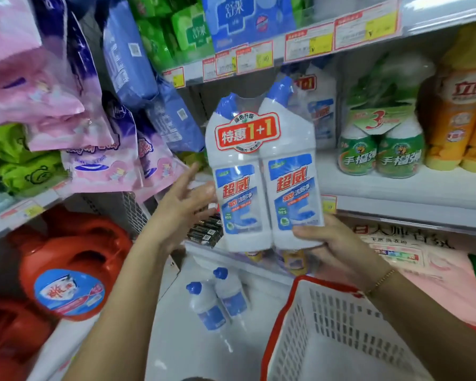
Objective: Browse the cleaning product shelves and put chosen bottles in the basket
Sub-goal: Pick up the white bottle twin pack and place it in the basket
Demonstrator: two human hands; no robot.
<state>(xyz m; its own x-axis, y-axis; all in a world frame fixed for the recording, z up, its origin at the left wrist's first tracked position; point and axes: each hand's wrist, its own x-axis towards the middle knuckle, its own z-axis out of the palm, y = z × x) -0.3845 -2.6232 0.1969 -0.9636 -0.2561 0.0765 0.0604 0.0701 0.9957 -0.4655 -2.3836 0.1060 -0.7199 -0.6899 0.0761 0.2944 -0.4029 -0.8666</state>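
Shop shelves [396,204] back the shrink-wrapped twin pack [261,171] of white plastic blue-capped bottles with a red 1+1 sticker, held upright above and left of the white lattice basket [336,312] with red rim. The right hand [338,243] grips its lower corner. The left hand [184,199], open beside it, should, I judge, steady the slick film before lowering base first.

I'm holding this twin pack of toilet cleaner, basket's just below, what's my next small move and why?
Probably lower the twin pack into the basket. Your right hand grips it only at a bottom corner, your left hand is open beside it, and the basket sits just below and to the right, with nothing visible inside.
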